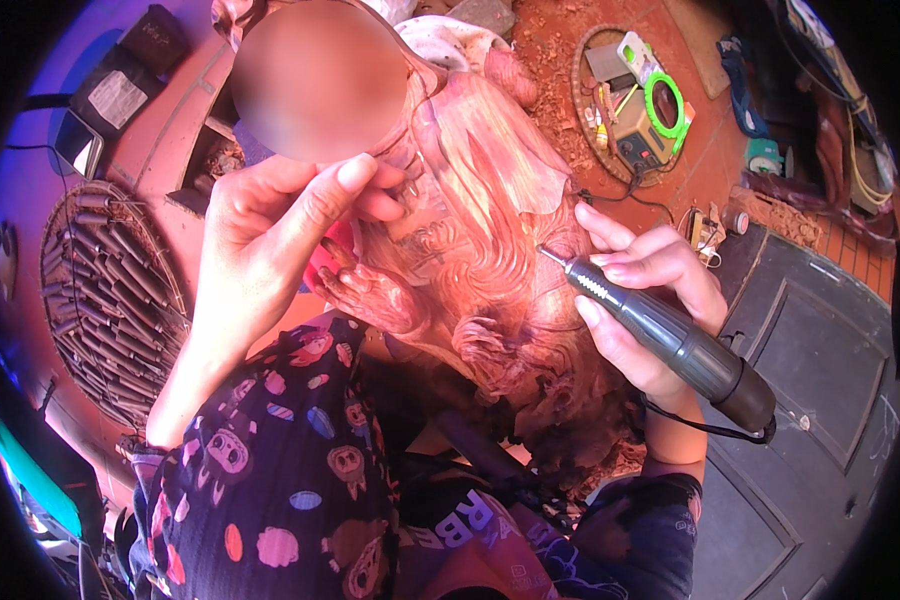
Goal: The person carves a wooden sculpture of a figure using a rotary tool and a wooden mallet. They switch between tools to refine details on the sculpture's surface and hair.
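A reddish-brown wood carving [490, 180] of a robed figure with flowing folds lies in front of me, its top part blurred. My right hand [660, 280] is wrapped round a black rotary tool handpiece [670, 340]. The thin metal tip of the handpiece points up and left, over the carved folds. My left hand [280, 220] is raised above the carving's left side, thumb and fingers pinched together. What the pinch holds, if anything, is too small to name. Below it a carved wooden hand [380, 300] juts out from the figure.
At the left stands a round basket [185, 300] full of dark-handled carving tools [110, 290]. A round tray [577, 85] at the far right holds a control box [642, 138] and a green-rimmed round item [664, 104]. A dark panelled board [820, 400] lies at the right. Wood shavings litter the tiled floor.
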`<state>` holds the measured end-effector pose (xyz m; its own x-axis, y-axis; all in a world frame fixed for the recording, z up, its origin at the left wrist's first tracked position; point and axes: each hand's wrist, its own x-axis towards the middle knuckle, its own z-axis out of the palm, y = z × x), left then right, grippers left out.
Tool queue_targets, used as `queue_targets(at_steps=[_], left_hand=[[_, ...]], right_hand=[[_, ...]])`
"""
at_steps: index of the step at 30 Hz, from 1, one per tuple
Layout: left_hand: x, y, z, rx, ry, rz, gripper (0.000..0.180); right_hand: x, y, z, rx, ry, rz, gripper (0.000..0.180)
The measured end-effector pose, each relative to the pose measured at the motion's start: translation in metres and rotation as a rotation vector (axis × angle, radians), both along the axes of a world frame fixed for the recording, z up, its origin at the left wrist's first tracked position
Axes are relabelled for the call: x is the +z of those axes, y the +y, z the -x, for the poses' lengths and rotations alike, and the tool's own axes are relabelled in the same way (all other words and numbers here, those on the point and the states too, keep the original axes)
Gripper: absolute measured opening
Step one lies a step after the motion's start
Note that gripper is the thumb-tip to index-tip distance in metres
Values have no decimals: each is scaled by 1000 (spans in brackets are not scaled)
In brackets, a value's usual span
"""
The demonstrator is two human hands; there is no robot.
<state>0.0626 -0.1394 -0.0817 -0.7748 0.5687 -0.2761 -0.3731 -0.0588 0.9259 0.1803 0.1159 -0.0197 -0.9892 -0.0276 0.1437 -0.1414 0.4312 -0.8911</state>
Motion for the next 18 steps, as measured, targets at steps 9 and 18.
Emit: queue_targets(at_steps=[9,18], left_hand=[[0,0,0,-5,28,6,24],[-1,0,0,6,28,-13,23]], right_hand=[[0,1,-3,-35,-66,102,25],[-2,1,-6,-8,-60,93,27]])
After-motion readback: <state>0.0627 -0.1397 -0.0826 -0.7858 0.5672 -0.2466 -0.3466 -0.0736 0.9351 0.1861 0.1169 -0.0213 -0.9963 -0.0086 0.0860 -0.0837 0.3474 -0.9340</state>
